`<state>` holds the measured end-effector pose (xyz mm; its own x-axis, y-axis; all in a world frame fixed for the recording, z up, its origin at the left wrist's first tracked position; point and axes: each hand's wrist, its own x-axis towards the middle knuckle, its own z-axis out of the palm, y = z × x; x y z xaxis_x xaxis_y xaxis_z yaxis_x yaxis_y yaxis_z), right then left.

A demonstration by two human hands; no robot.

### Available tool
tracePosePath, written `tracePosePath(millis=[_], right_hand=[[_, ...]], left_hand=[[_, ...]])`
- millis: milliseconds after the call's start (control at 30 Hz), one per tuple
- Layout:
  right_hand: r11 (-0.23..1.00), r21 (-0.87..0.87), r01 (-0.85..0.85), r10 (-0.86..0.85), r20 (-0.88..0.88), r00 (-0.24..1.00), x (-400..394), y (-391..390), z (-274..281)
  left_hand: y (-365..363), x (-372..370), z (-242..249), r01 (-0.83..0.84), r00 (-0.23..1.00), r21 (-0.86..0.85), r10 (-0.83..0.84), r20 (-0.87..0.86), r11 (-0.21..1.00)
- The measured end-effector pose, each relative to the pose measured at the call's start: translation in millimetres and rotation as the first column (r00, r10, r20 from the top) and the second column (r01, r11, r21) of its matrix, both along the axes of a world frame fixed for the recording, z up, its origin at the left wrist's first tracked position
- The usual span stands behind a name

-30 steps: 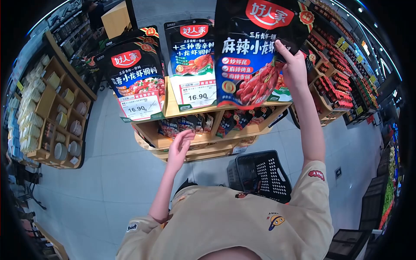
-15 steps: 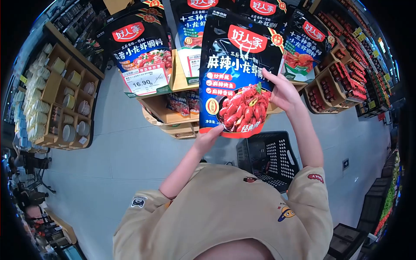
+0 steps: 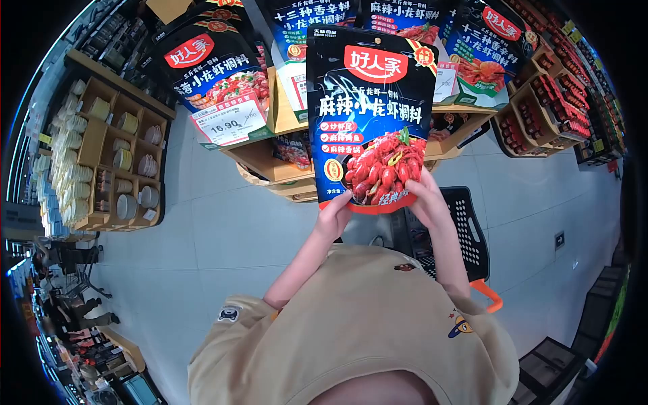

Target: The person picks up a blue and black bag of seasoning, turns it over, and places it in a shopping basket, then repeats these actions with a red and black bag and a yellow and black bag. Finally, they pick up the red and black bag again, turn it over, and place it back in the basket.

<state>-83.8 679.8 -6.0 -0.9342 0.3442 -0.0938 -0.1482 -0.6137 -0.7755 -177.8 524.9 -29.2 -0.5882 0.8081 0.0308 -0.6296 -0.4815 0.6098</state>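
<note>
A black and blue seasoning pouch [image 3: 371, 115] with a picture of red crayfish is held upright, its printed front facing the camera. My left hand [image 3: 335, 214] grips its bottom left corner. At the lower right edge, my right hand [image 3: 429, 199] pinches the pouch with the thumb on its front. The other fingers of both hands are mostly hidden behind it. Similar pouches stand behind on a wooden display [image 3: 287, 104], among them one at the left [image 3: 209, 74] with a 16.90 price card [image 3: 229, 123].
A black perforated basket [image 3: 466, 226] with an orange handle [image 3: 487, 295] is on the floor beyond my right forearm. Shelves of bowls [image 3: 128, 162] stand at the left, shelves of red packages [image 3: 550, 101] at the right. A person's legs [image 3: 94, 314] show at the far left.
My right hand has moved down from the pouch's right side to its lower right edge. The pouch has gone from tilted to nearly straight and sits slightly lower. The view has shifted, showing the basket's orange handle.
</note>
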Motion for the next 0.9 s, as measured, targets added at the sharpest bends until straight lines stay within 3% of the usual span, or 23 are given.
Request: tracePosePath(millis=[67, 400, 900], right_hand=[[0.997, -0.040, 0.058, -0.054, 0.108, 0.993, 7.7, -14.1, -0.1], [0.981, 0.122, 0.152, -0.165, 0.103, 0.981, 14.1, -17.2, -4.1], [0.978, 0.166, 0.128, -0.148, 0.118, 0.982, 10.5, -17.6, -11.0]], left_hand=[[-0.9, 0.0, -1.9, -0.005, 0.999, 0.010, 0.004, 0.034, 1.000], [3.1, 2.1, -4.4, 0.021, 0.998, 0.011, -0.022, 0.061, 1.000], [0.4, 1.8, -6.4, -0.007, 0.999, -0.056, 0.009, 0.042, 0.998]])
